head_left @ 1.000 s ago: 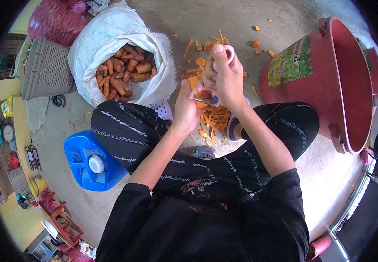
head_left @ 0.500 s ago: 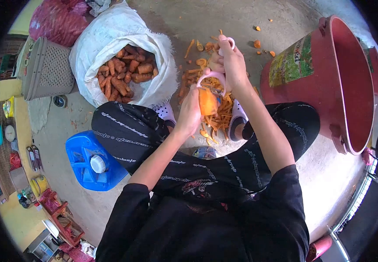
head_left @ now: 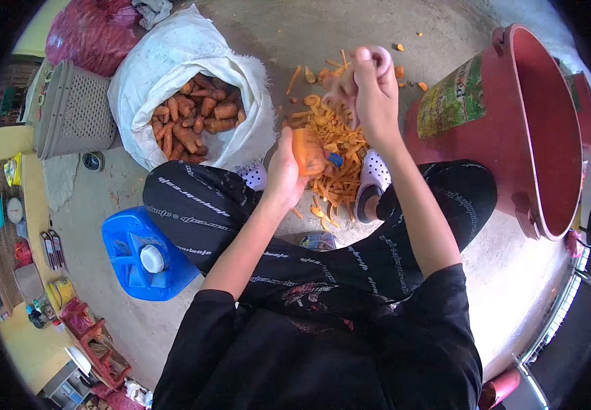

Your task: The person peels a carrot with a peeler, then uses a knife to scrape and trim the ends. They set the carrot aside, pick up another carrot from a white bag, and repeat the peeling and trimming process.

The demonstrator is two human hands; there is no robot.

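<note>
My left hand [head_left: 286, 164] is wrapped round a thick peeled carrot [head_left: 308, 152], held over the floor between my feet. Up and to the right of it, apart from the carrot, my right hand [head_left: 377, 102] grips a pink peeler [head_left: 379, 60], whose loop shows above the fist; its blade end is smeared by motion. Below both hands a heap of orange peelings [head_left: 342, 186] spreads between my white clogs. Left of the heap, unpeeled carrots [head_left: 187, 130] fill the mouth of a white woven sack [head_left: 155, 65].
A big red bucket [head_left: 459, 133] stands tilted in view close on the right. On the left are a blue jerrycan [head_left: 121, 256] with a white cap, a grey perforated basket [head_left: 80, 109] and a red mesh sack [head_left: 87, 37]. Small orange pieces [head_left: 399, 71] lie beyond the heap.
My right hand has lifted the peeler off the carrot, up and to the right. The left hand has shifted slightly left with the carrot, which now shows more fully.
</note>
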